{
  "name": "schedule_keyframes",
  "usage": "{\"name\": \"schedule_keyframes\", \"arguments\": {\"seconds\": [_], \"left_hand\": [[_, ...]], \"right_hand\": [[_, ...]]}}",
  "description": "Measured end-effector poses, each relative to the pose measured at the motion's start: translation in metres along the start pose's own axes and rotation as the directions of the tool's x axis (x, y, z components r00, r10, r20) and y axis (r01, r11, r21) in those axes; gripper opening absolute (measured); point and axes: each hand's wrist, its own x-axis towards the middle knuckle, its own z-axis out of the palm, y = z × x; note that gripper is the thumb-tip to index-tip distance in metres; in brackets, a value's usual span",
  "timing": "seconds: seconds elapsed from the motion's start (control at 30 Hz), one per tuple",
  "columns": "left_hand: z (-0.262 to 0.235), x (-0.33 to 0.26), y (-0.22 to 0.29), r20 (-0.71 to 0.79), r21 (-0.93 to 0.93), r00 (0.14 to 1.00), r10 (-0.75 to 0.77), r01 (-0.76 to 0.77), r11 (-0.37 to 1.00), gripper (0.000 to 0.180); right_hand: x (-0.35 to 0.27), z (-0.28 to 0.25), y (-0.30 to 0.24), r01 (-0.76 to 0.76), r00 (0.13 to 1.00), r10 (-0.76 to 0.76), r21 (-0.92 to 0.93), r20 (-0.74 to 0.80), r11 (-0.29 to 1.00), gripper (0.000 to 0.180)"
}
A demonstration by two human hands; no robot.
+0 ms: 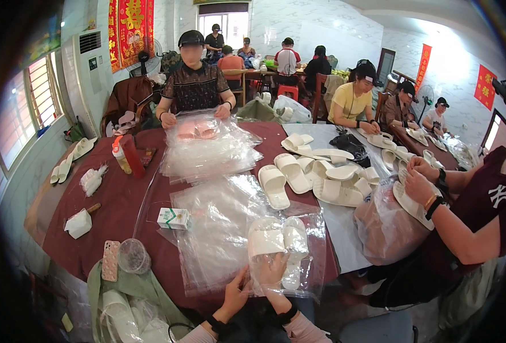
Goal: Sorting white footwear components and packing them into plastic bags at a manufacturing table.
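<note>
A pair of white slide slippers lies in a clear plastic bag at the table's near edge. The left slipper shows its broad strap; the other slipper lies beside it on the right. My right hand is at the near end of the left slipper, fingers curled on it, partly under the shiny plastic. Beside it, my left hand pinches the bag's near left edge. Under and left of this bag is a spread of flat clear bags. Glare blurs the bag's outline.
Loose white slippers are heaped at right centre. A small white-green box, a phone and a plastic cup sit on the left. Across the table a person handles pink slippers; another works close on my right.
</note>
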Motion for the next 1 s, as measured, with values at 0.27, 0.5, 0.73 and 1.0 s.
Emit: {"name": "schedule_keyframes", "arguments": {"seconds": [0.27,0.5,0.73,1.0], "left_hand": [[-0.01,-0.002,0.011,-0.129,-0.387,0.948,-0.29,0.221,0.895,0.041],[-0.005,-0.001,0.02,-0.068,-0.476,0.952,-0.3,0.233,0.848,0.038],[-0.007,-0.005,0.007,-0.044,-0.169,0.989,-0.141,0.132,0.977,0.029],[-0.008,-0.008,0.018,-0.02,-0.202,0.98,-0.199,0.191,0.961,0.026]], "right_hand": [[0.009,-0.036,-0.029,-0.012,0.916,0.053,-0.106,0.398,0.994,0.05],[-0.028,-0.083,-0.021,0.31,0.846,-0.244,-0.064,0.474,0.949,0.059],[-0.034,-0.057,-0.013,0.344,0.929,-0.272,-0.312,0.252,0.886,0.054],[-0.025,-0.044,-0.014,0.191,0.981,-0.166,-0.328,0.102,0.925,0.042]]}}
